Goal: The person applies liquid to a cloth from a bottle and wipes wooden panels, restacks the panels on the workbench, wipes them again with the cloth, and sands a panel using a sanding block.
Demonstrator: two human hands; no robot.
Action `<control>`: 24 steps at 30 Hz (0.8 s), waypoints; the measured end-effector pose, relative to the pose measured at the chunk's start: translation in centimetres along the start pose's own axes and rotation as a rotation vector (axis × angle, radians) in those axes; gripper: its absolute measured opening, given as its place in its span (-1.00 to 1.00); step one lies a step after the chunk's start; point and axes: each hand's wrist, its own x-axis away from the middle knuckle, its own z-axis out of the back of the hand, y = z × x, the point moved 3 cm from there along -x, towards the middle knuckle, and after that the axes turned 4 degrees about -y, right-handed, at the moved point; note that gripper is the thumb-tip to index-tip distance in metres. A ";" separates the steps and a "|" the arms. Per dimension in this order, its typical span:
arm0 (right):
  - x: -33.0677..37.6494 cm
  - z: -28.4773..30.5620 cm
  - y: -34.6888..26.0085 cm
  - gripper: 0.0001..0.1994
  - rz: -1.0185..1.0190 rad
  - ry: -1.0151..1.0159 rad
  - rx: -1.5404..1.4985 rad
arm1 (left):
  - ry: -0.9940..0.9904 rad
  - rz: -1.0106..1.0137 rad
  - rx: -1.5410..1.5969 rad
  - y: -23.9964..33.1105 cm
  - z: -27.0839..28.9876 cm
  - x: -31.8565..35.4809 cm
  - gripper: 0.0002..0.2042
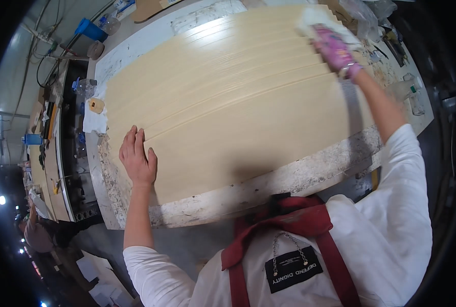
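Cream-coloured sheets with a glossy sheen lie across the table, their long edges overlapping in steps. My bare left hand rests flat at the left end of the nearest sheet, fingers stretched out and thumb apart. At the far right, my right hand wears a pink and purple patterned glove. It presses a white cloth onto the far right part of the sheets; cloth and glove are smeared by motion. The right fingertips are partly hidden by the cloth.
The stained white table shows along the near edge. A yellowish block sits at its left. Clear bottles stand at the right edge, a blue container at the far left. Another person is at a bench lower left.
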 end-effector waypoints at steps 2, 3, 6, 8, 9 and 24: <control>0.1 -4.8 -8.6 -0.46 0.433 0.203 0.011 | -0.006 0.008 -0.004 0.0 0.0 0.0 -0.50; -0.2 -6.4 -16.1 -0.46 0.543 0.207 0.021 | -0.020 0.025 -0.016 -0.2 0.1 0.3 -0.50; 0.9 -8.1 -32.3 -0.49 0.707 0.207 -0.126 | -0.019 0.007 -0.006 -0.4 -0.2 0.3 -0.49; 1.1 -8.0 -38.4 -0.60 0.663 0.140 -0.135 | 0.010 0.000 0.061 -0.4 0.2 0.5 -0.47; 1.2 -8.1 -39.3 -0.63 0.650 0.174 -0.211 | 0.024 0.025 0.105 -0.7 0.4 0.7 -0.45; 8.0 -6.6 -28.2 -0.59 0.363 0.202 -0.093 | 0.001 0.726 1.166 -7.4 -3.1 9.3 -0.39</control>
